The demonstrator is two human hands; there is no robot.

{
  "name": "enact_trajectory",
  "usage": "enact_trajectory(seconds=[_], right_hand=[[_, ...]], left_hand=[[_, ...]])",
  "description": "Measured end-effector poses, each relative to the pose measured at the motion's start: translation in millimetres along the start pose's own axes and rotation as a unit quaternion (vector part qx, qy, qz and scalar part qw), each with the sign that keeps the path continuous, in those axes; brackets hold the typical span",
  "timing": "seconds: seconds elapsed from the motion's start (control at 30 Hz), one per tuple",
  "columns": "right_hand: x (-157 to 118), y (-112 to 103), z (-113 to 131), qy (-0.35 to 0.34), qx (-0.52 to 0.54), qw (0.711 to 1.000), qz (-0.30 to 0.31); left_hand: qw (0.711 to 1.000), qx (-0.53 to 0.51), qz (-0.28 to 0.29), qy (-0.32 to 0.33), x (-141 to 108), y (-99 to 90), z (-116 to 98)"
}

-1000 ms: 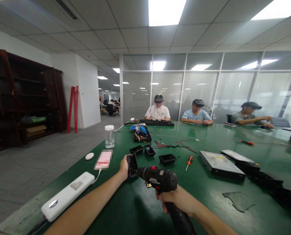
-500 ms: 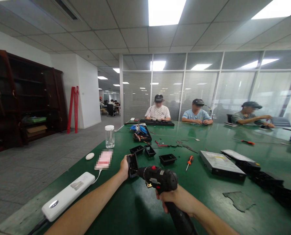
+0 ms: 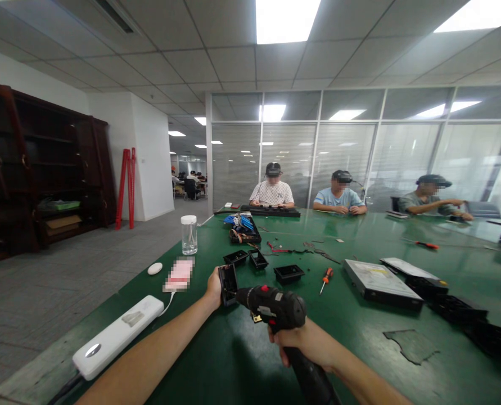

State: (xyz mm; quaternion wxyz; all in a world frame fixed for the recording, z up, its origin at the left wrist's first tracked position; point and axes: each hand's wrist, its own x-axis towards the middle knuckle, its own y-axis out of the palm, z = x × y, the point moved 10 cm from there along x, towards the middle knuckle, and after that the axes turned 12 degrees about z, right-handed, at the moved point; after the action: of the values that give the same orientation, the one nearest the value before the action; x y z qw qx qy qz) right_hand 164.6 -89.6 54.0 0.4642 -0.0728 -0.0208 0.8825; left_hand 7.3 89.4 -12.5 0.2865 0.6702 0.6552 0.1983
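My left hand [image 3: 213, 291] grips a black plastic housing [image 3: 228, 286] by its left side, its open face turned toward the right. Wrapped round the handle of a black power drill [image 3: 275, 306], my right hand [image 3: 294, 342] holds the tool level, with its tip at the housing's inner right side. Whether the bit touches a screw is too small to tell. Beyond the housing lie black frames [image 3: 236, 257], [image 3: 257, 259] and a black open box [image 3: 288, 274]. An orange screwdriver [image 3: 326, 277] rests to their right.
On the green table [image 3: 317, 377] stand a clear jar [image 3: 189, 236], a white power strip [image 3: 119, 337], a phone [image 3: 179, 274] and an optical drive [image 3: 380, 284]. Cables [image 3: 242, 223] lie farther back. Several people sit across the table.
Both hands, the housing and the drill hold nearly the same position. At the far right, the seated person's hands have shifted slightly.
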Motion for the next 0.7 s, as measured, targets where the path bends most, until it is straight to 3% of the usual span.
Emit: enact_trajectory(seconds=[0.1,0.7], right_hand=[[-0.3,1.0,0.9,-0.001,-0.001,1.000,0.003],[0.7,-0.2,-3.9,-0.005,0.013,1.000,0.006]], left_hand=[[1.000,0.016,0.024,0.002,5.0,1.3,1.0],[0.999,0.013,0.029,0.005,12.1,-3.2,3.2]])
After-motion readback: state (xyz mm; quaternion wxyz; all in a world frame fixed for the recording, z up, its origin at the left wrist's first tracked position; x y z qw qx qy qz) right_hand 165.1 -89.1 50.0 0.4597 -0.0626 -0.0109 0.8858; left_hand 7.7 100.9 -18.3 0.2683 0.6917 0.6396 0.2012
